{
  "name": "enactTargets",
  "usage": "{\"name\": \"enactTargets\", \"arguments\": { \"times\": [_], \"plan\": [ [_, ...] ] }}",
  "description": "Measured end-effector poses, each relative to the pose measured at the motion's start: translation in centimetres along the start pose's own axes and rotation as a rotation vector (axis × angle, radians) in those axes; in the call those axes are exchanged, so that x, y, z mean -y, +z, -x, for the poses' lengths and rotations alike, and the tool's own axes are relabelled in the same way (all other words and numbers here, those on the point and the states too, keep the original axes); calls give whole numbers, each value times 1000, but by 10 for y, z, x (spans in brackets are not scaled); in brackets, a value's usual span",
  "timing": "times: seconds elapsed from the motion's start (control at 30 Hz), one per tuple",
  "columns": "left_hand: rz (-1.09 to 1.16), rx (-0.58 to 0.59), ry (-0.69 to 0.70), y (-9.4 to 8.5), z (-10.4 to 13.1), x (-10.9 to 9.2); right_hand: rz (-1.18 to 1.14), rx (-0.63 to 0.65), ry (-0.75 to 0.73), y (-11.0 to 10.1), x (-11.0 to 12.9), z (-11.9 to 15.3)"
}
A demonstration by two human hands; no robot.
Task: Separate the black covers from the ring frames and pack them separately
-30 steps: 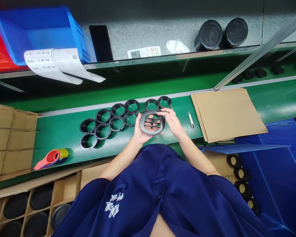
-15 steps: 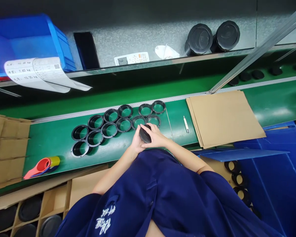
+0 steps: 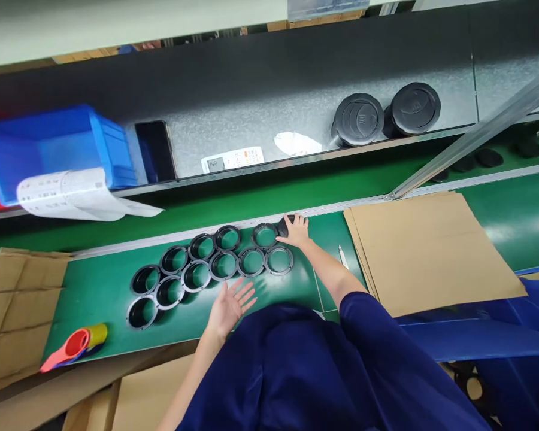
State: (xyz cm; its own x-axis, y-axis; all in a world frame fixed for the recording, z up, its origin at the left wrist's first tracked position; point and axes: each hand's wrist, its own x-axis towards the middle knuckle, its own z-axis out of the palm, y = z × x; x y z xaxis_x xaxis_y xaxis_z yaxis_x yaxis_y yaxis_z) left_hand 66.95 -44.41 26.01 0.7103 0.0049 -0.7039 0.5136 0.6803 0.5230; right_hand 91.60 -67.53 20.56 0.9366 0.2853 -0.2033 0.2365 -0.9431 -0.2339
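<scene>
My right hand (image 3: 298, 233) clamped on black cap (image 3: 283, 227), near frame center, right end of upper row; left hand (image 3: 232, 304) fingers apart, below black rings (image 3: 187, 276) on green tabletop (image 3: 112, 299).

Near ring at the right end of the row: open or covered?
Open: the green bench shows through the ring and nothing lies on it. The right hand is on a black part just behind.
</scene>
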Motion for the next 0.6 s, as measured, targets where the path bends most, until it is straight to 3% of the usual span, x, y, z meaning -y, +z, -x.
{"name": "enactTargets", "arguments": {
  "times": [0.13, 0.3, 0.47, 0.53, 0.6],
  "plan": [
    [-28, -77, 5, -4, -4, -7, 10, -2, -1, -3, -18, 9],
    [-66, -117, -72, 14, -23, -21, -158, -291, -41, -15, -21, 9],
    [-161, -176, -62, 50, -53, -50, -254, -189, -106, 5, -20, -4],
    [-231, -183, -91, 62, -59, -64, -356, -306, -96, 2, -42, -6],
    [-269, -203, -178, 74, -63, -77, -584, -561, 115, -15, -94, -2]
  ]
}}
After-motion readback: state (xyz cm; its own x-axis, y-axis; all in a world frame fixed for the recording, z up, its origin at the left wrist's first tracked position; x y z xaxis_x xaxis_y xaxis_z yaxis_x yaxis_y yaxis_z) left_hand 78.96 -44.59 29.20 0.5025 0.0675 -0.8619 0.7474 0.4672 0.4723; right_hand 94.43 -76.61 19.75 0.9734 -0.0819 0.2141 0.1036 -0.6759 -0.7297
